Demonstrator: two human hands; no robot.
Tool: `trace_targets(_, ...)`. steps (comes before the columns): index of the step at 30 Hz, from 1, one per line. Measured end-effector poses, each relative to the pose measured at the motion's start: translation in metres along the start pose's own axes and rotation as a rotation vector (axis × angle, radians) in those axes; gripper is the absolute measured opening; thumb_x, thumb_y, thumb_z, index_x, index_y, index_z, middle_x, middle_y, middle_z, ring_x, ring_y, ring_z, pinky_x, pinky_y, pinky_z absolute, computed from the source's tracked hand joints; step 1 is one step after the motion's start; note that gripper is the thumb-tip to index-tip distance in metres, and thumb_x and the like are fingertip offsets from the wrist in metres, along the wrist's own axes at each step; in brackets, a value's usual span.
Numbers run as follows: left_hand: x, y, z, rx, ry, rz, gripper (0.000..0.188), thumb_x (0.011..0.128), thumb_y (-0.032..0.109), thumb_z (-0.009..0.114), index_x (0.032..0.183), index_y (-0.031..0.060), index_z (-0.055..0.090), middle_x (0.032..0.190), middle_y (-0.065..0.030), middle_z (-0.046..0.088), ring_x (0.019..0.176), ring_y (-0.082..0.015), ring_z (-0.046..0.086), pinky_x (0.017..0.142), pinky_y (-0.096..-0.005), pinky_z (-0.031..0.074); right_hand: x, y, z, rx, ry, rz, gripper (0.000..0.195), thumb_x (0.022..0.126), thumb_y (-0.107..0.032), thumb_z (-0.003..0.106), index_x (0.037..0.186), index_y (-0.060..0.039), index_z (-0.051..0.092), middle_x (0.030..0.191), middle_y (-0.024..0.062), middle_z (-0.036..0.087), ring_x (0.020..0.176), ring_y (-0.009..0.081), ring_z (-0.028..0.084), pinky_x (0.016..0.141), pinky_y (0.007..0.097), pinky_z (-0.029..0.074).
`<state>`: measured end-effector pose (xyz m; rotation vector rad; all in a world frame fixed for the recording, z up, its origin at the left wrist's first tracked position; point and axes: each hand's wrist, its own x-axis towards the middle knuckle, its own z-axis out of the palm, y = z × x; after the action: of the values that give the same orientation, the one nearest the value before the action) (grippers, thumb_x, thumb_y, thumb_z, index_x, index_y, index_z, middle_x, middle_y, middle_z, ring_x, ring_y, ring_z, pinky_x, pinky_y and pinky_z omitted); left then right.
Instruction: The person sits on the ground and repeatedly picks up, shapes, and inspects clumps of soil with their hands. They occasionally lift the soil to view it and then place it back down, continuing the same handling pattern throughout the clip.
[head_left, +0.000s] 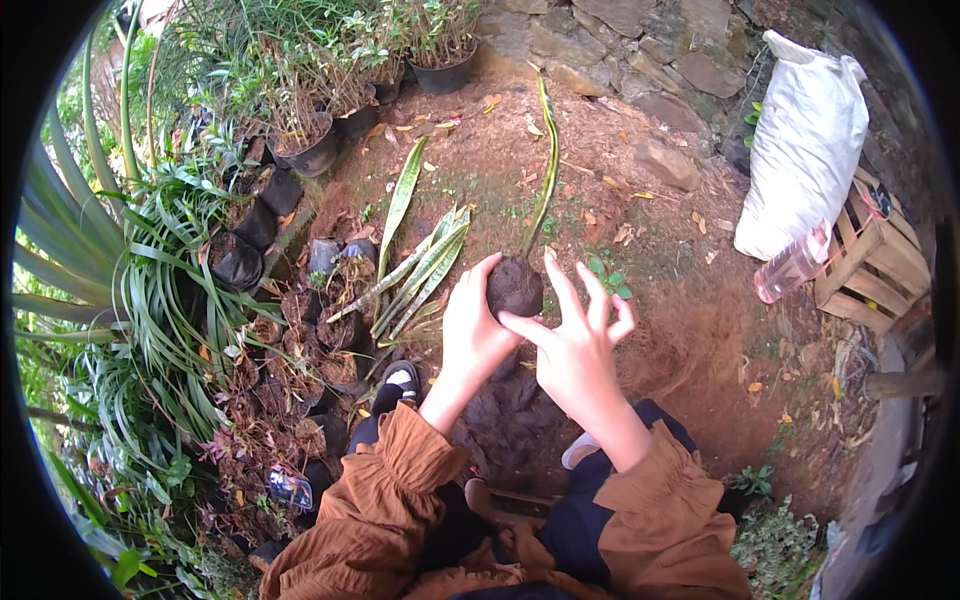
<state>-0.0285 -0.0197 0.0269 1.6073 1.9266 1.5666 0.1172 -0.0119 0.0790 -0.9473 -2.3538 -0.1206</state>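
Note:
A dark ball of soil (514, 288) is between my hands, with one long snake plant leaf (550, 161) rising from it. My left hand (480, 322) cups the ball's left side and underside. On the right, my right hand (581, 334) touches the ball's lower edge with the thumb, its other fingers spread apart. Several cut snake plant leaves (431, 262) lie on the ground left of my hands. Below them, a heap of dark soil (510, 420) lies between my feet, partly hidden by my hands.
Small black planting bags (238, 259) and larger pots (309, 154) line the left. A white sack (806, 150), a pink-tinted plastic bottle (791, 266) and a wooden crate (877, 262) stand at right. Brown fibre (682, 337) lies on the ground; a stone wall (637, 45) is beyond.

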Motion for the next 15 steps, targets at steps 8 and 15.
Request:
trace_targets(8,0.008,-0.001,-0.009,-0.546,-0.11,-0.161,0.09,0.066,0.021,0.089,0.14,0.0033,0.041,0.126,-0.0139,0.054,0.117,-0.0227,0.054,0.103,-0.0376,0.043,0.006,0.009,-0.019,0.089,-0.002,0.065,0.057,0.076,-0.003,0.06,0.123,-0.0327,0.066,0.146,0.008,0.045,0.133,0.0301,0.038,0.104,0.0509,0.02)
trace_targets(15,0.001,0.003,-0.009,-1.308,-0.153,-0.368,0.08,0.08,0.007,0.076,0.146,0.0067,0.031,0.134,-0.012,0.05,0.12,-0.0222,0.053,0.103,-0.0368,0.044,0.01,0.0,-0.015,0.284,0.013,0.131,0.057,0.076,-0.001,0.059,0.124,-0.0311,0.066,0.153,0.0134,0.033,0.136,0.0371,0.031,0.107,0.0536,0.02)
